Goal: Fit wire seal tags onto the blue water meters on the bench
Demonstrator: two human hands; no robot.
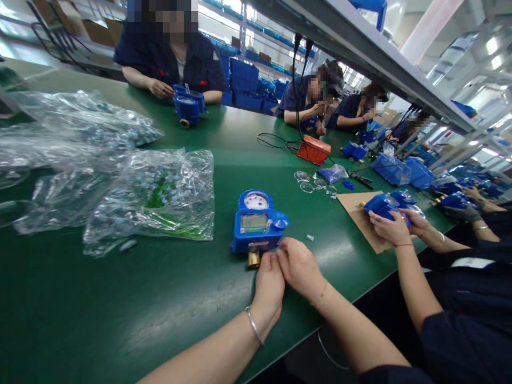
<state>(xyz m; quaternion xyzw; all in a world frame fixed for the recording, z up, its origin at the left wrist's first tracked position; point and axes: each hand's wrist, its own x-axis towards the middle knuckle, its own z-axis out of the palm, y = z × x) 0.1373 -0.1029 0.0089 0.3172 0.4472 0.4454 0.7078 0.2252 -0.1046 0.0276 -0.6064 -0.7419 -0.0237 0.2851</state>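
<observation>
A blue water meter point(257, 221) with a round dial, a small display and a brass fitting point(253, 260) at its near end lies on the green table point(120, 320). My left hand point(269, 285) and my right hand point(299, 264) meet just in front of the meter, fingers curled together at its lower edge. Both hands are closed in a pinch on something too small to make out. A tiny part point(310, 237) lies on the table right of the meter.
Clear plastic bags point(154, 197) of small parts lie to the left. A co-worker's hands point(394, 224) hold another blue meter on cardboard point(360, 213) at right. An orange box point(314, 149) with cables, clear lenses point(306, 181) and blue bins point(392, 169) lie beyond. Other people work across the table.
</observation>
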